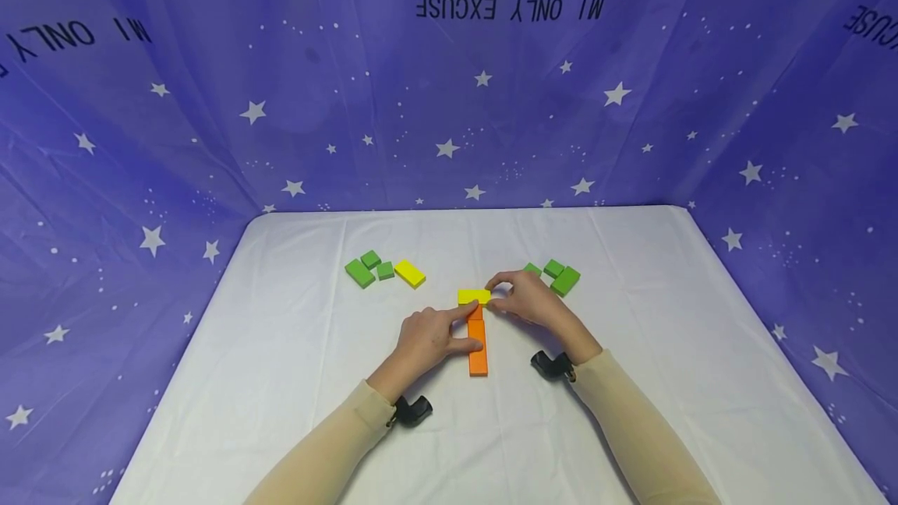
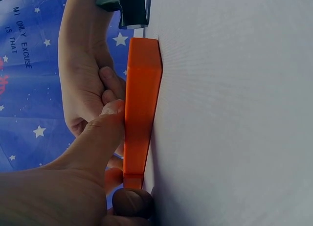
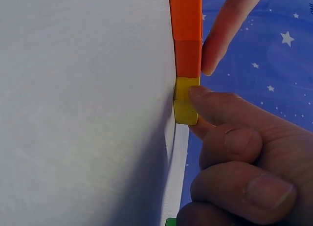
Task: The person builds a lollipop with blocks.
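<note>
A long orange block lies on the table, with a short orange block end to end beyond it. Across the far end lies a yellow block, forming a T. My right hand pinches the yellow block's right end between thumb and index finger; its other fingers are curled in the right wrist view. My left hand reaches over from the left, its thumb resting on the long orange block and its index finger extended to where the short orange and yellow blocks meet.
At the back left lie a second yellow block and several green blocks. More green blocks lie behind the right hand, one partly hidden by it. A purple starry cloth surrounds the white table.
</note>
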`<state>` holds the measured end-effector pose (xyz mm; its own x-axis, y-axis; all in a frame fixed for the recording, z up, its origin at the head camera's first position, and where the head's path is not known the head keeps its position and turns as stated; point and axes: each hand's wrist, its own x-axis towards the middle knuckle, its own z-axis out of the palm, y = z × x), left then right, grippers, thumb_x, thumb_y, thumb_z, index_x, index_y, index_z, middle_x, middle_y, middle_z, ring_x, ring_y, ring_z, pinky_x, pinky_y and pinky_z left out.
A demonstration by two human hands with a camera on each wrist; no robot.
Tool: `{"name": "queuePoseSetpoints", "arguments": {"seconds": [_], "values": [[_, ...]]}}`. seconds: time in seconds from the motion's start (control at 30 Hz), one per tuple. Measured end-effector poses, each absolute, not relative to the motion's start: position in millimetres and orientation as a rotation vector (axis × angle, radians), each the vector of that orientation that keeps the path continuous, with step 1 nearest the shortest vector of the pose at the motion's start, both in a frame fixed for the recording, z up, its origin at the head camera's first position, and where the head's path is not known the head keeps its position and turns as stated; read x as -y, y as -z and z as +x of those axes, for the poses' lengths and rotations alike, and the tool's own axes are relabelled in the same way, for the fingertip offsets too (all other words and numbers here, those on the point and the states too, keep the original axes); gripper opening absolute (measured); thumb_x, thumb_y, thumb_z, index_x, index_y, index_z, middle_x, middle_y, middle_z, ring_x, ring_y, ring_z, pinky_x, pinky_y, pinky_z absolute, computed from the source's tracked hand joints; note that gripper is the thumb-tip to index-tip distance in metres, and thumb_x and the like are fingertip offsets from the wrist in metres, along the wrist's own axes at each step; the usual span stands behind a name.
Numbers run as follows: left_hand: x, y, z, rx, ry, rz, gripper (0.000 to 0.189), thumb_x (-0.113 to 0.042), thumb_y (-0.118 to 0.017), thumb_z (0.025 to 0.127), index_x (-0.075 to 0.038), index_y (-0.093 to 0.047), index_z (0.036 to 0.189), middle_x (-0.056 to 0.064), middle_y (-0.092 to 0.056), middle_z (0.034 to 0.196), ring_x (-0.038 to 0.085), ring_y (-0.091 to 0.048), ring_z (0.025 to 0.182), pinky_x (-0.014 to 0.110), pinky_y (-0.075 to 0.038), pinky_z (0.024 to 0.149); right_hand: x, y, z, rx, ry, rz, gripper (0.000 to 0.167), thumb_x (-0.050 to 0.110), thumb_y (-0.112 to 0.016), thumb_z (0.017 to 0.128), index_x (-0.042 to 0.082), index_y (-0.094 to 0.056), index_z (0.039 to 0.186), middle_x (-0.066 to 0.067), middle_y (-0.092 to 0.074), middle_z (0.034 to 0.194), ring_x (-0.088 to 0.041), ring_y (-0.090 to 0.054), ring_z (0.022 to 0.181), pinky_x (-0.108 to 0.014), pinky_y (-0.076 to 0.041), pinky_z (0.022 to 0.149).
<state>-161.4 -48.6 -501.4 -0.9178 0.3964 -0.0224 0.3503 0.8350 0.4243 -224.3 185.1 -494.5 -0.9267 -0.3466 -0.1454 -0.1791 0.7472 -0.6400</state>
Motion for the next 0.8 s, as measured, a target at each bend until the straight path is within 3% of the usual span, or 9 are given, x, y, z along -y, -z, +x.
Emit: {"name": "queuePoseSetpoints", "arguments": {"seconds": [0.47,0.8], "values": [[49,501,-163,-2.891,-0.612,0.561,0.080,-0.069,-0.079,0.082,-0.038,-0.058,0.153,-0.006,-0.027,0.055,0.015,-0.029,0.052,0.029,-0.026,0.053,-187,493,-228,-2.664,0.960,-0.363,0.037,0.029,-0.081,0.093,0.019,-0.075,0.128,0.003,-0.056,0.057,-0.011,-0.049,0.048,-0.026,-0.041,0.048],[48,501,-163,-2.883,-0.610,0.552,0.080,-0.070,-0.079,0.082,-0.039,-0.058,0.152,-0.005,-0.031,0.055,0.016,-0.033,0.053,0.029,-0.029,0.053,-217,471,-235,-2.662,1.106,-0.196,0.047,0.033,-0.080,0.095,0.016,-0.070,0.138,0.003,-0.048,0.054,-0.015,-0.042,0.046,-0.029,-0.039,0.048]]}}
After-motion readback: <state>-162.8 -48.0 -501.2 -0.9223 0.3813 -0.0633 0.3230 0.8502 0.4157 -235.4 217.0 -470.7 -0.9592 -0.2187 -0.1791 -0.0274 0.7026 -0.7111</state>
